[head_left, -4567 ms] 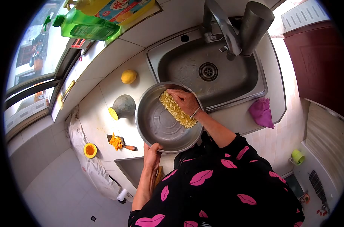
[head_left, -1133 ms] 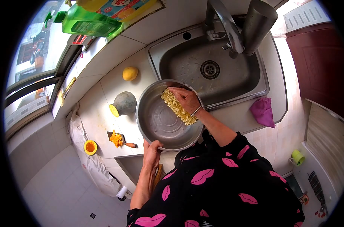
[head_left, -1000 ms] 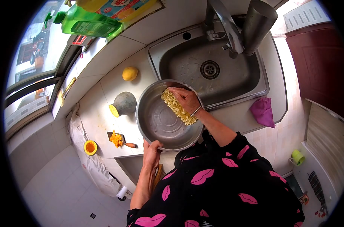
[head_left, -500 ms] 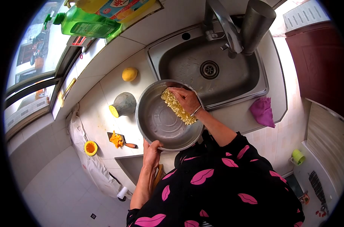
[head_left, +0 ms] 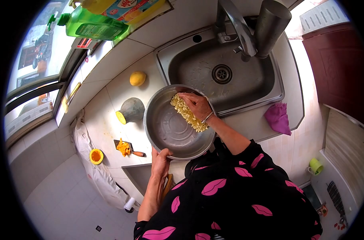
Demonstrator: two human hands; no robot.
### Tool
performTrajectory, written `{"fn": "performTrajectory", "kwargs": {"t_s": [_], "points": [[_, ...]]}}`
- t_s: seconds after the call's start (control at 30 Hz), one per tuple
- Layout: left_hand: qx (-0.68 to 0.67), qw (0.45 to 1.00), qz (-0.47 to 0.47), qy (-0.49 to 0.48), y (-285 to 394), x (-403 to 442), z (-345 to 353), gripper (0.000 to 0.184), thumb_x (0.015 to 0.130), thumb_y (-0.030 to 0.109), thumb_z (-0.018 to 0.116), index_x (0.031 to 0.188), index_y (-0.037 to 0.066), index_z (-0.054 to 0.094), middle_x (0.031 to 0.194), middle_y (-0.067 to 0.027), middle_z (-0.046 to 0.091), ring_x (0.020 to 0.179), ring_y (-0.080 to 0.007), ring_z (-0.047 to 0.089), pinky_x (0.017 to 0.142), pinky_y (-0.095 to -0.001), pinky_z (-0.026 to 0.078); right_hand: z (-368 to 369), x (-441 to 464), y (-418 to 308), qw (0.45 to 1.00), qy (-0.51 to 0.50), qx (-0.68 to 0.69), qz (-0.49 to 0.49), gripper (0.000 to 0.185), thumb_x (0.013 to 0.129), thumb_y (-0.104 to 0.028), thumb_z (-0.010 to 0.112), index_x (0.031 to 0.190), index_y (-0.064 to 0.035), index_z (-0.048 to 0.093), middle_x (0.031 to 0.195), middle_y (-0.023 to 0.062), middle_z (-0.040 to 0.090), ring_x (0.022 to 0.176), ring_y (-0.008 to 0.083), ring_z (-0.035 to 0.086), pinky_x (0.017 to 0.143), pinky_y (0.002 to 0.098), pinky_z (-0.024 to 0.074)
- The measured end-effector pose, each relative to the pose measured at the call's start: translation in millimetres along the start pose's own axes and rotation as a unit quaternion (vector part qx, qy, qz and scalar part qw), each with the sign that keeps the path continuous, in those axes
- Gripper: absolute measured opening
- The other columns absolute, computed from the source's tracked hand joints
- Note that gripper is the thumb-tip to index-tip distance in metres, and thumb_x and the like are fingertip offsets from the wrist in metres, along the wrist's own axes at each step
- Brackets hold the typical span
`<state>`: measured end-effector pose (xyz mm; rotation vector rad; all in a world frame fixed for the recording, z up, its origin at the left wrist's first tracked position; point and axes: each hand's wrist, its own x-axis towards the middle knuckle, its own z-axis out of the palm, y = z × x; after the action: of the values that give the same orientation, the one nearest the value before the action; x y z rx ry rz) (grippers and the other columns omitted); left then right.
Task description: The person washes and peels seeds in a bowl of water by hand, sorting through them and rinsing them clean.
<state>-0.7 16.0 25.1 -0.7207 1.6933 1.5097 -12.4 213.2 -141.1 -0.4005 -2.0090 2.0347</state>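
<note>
Seeds [head_left: 184, 114]: in basin [head_left: 165, 130], banked along its R side; long axis slants far-ctr to near-R.
R hand [head_left: 198, 106]: nearer; inside basin, touching seeds' outer edge, fingers tog.; underside hidden, can't tell if pinching any.
L hand [head_left: 161, 160]: pinching basin's near-L rim, thumb over edge; apart from seeds.

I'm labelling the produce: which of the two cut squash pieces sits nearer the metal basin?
The grey-green piece beside the metal basin; the other piece, yellow-rimmed with an orange centre, lies farther off.
</note>
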Motion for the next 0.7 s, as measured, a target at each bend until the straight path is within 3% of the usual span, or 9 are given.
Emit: {"fn": "performTrajectory", "kwargs": {"t_s": [0.7], "points": [[0.002, 1.000, -0.002, 0.011, 3.9, -1.4, 2.5, 0.070, 0.070, -0.012, 0.046, 0.136, 0.008, 0.035, 0.109, -0.0074, 0.054, 0.089, -0.0175, 0.055, 0.075, -0.0275, 0.046, 0.7, 0.7, 0.7, 1.000, 0.008, 0.011, 0.002, 0.023, 0.092, -0.011, 0.056, 0.112, -0.0036, 0.066, 0.112, 0.0113, 0.068, 0.103, 0.0209, 0.065, 0.090, 0.0291, 0.0510]]}}
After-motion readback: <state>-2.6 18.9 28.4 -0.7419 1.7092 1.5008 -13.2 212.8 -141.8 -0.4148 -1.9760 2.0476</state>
